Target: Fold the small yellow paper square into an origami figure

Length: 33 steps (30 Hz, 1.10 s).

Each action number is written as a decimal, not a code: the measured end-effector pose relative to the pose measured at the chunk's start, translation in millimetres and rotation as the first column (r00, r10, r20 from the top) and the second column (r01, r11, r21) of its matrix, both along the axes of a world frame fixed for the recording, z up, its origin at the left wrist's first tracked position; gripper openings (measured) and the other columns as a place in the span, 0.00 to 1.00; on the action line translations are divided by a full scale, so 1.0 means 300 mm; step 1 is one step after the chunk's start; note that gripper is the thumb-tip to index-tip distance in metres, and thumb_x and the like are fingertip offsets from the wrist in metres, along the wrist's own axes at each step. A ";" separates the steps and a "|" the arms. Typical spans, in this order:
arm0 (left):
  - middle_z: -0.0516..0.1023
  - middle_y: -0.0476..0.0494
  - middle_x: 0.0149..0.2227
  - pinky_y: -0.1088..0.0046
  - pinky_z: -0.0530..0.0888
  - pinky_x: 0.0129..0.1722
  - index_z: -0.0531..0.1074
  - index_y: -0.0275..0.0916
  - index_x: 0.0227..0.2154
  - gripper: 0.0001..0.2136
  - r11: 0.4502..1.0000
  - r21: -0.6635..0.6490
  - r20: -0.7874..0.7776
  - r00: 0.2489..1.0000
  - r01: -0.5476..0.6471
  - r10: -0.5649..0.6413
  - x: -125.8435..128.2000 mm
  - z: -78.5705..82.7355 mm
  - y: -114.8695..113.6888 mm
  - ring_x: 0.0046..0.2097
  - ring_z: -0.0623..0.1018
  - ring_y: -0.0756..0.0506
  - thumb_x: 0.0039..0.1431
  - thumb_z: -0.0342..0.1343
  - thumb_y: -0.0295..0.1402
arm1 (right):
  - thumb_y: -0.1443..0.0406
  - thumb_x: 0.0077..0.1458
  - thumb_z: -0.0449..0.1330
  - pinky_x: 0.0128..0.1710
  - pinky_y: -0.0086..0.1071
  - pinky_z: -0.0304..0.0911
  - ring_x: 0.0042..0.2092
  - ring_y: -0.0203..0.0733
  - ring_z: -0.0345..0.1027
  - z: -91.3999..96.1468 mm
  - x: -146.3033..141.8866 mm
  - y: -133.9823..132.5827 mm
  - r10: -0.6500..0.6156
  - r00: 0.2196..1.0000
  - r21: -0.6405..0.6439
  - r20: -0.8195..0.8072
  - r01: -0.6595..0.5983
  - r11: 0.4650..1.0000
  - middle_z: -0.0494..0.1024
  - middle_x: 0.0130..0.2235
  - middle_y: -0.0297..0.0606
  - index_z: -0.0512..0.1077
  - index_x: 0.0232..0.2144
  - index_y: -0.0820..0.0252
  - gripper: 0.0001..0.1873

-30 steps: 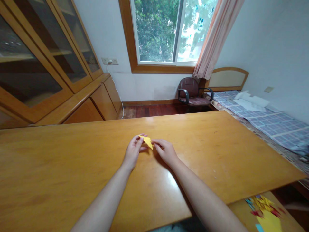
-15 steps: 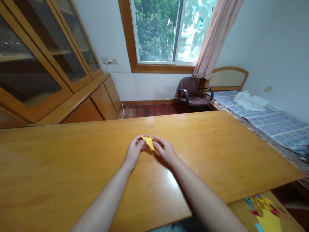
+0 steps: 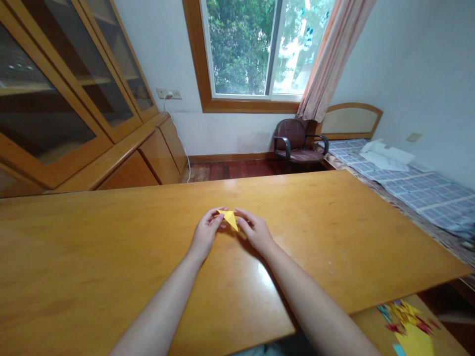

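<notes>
A small piece of folded yellow paper is held just above the wooden table, one pointed corner hanging down toward me. My left hand pinches its left side, thumb on the near face and fingers behind. On the other side, the curved thumb and forefinger of my right hand meet the paper's right edge; the exact contact of these fingertips is too small to make out.
The wooden table spreads out under both arms. Lower right, a lower surface carries yellow sheets and a pile of colourful folded paper pieces. Beyond the table are a chair, a bed and a glass-door cabinet.
The folded yellow paper has tilted slightly in my fingers, its lower tip shifting a little to the right. Both hands stay in nearly the same place.
</notes>
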<state>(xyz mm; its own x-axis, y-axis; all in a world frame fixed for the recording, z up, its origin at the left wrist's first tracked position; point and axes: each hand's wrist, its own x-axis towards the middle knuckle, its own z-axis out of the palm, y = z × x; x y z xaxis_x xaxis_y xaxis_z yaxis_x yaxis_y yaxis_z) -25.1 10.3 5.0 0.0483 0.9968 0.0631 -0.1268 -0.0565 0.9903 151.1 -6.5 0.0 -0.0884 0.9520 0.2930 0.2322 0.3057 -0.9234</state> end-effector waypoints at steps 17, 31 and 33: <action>0.79 0.41 0.43 0.72 0.74 0.37 0.73 0.36 0.43 0.19 1.000 0.015 -0.044 0.999 -0.016 0.017 0.001 0.000 0.002 0.41 0.77 0.44 0.52 0.61 0.44 | 0.64 0.57 0.58 0.38 0.31 0.68 0.37 0.38 0.72 0.022 0.006 -0.002 -0.046 0.999 0.054 0.009 0.046 0.997 0.79 0.44 0.40 0.75 0.46 0.57 0.15; 0.79 0.41 0.42 0.66 0.73 0.46 0.74 0.36 0.41 0.18 0.999 0.042 -0.093 0.996 -0.008 0.011 0.001 -0.016 0.006 0.44 0.77 0.43 0.51 0.61 0.44 | 0.64 0.55 0.61 0.38 0.31 0.65 0.36 0.36 0.70 -0.006 0.010 0.010 -0.035 0.996 0.038 -0.082 0.039 0.999 0.77 0.38 0.37 0.73 0.48 0.56 0.17; 0.79 0.41 0.42 0.65 0.72 0.48 0.74 0.36 0.40 0.18 0.998 0.062 -0.119 0.993 -0.009 0.016 0.000 -0.013 0.005 0.44 0.77 0.43 0.52 0.61 0.44 | 0.64 0.54 0.62 0.39 0.32 0.66 0.36 0.36 0.70 -0.013 0.010 0.013 -0.042 0.991 0.035 -0.127 0.047 0.998 0.77 0.38 0.37 0.72 0.49 0.56 0.18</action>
<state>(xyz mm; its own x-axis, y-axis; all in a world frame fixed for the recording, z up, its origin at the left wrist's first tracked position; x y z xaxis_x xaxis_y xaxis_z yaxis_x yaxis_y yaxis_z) -25.2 11.9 1.2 0.0470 0.9918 0.1187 -0.0066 -0.1186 0.9929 154.1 -2.5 -3.8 -0.0064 0.9424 0.3345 0.1291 0.3325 -0.9342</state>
